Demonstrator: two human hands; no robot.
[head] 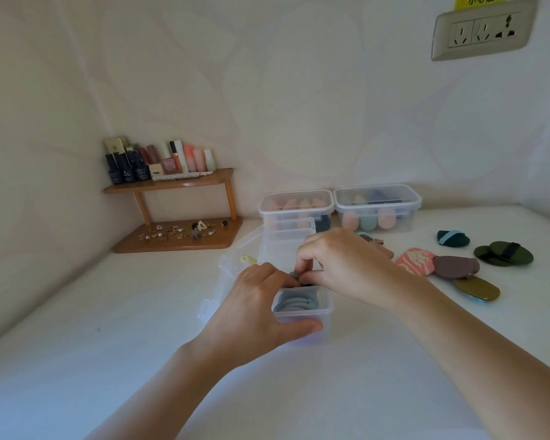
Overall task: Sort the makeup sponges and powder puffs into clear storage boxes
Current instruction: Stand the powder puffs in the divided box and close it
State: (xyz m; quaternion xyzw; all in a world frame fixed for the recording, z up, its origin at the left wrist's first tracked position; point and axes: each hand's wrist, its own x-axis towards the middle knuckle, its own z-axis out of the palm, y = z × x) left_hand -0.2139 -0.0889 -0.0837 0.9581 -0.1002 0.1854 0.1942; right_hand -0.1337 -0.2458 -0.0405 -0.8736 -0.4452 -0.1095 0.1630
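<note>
An open clear storage box [326, 308] stands on the white table, with blue-grey powder puffs [294, 303] upright inside. My left hand [258, 312] grips the box, thumb across its front wall and fingers over the rim. My right hand [340, 265] pinches a dark grey puff [294, 276] at the box's top edge. Loose puffs lie to the right: a pink marbled one [415, 260], a brown one [456, 266], an olive-gold one [477, 289], a dark green pair [504, 253] and a teal one [453, 238].
Two lidded clear boxes of egg-shaped sponges [296, 206] [378, 208] stand against the back wall. Another clear box [286, 236] and an open lid [226, 274] sit behind my hands. A wooden corner shelf [172, 185] holds bottles, with small jewellery beneath. A wall socket [483, 31] is upper right.
</note>
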